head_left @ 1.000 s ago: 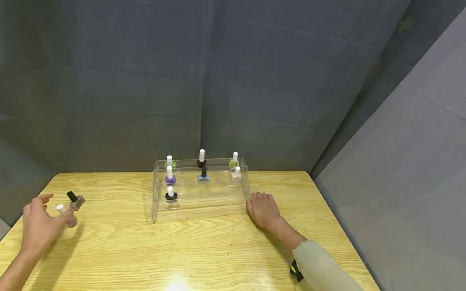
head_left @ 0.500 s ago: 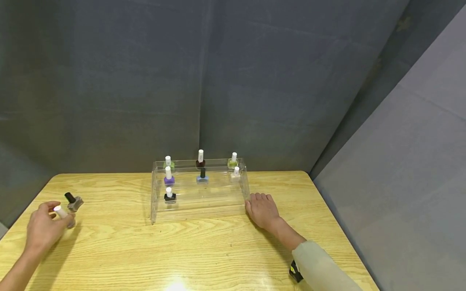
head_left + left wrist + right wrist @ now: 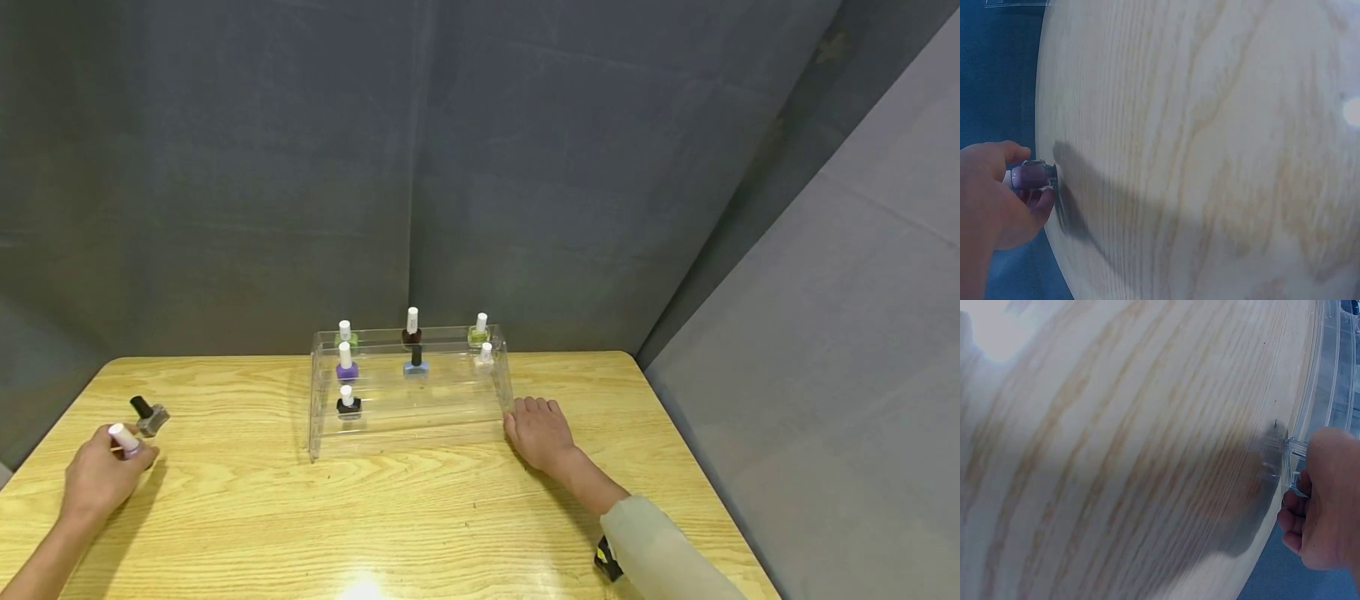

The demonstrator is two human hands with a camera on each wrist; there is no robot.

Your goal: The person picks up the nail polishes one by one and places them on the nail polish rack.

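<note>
My left hand [image 3: 101,475] holds a nail polish bottle [image 3: 1032,177] with a white cap and mauve body between thumb and fingers, close to the tabletop at left. Just behind it, a grey nail polish bottle [image 3: 153,420] with a black cap lies tilted on the table. At the front right corner of a clear tiered rack [image 3: 420,433], my right hand [image 3: 540,433] grips the side edge, fingers curled in the right wrist view. On the rack stand several bottles, among them a purple one [image 3: 347,371], a light blue one [image 3: 416,367] and a black one [image 3: 348,406].
A black object with a yellow mark [image 3: 607,560] lies partly under the right sleeve [image 3: 660,546]. The wooden table [image 3: 300,525] ends at a dark curtain [image 3: 225,183] behind, and a grey panel [image 3: 840,375] stands along the right.
My left hand's fingers have closed round the white-capped bottle, and the hand has moved slightly right. The right hand stays at the rack's corner.
</note>
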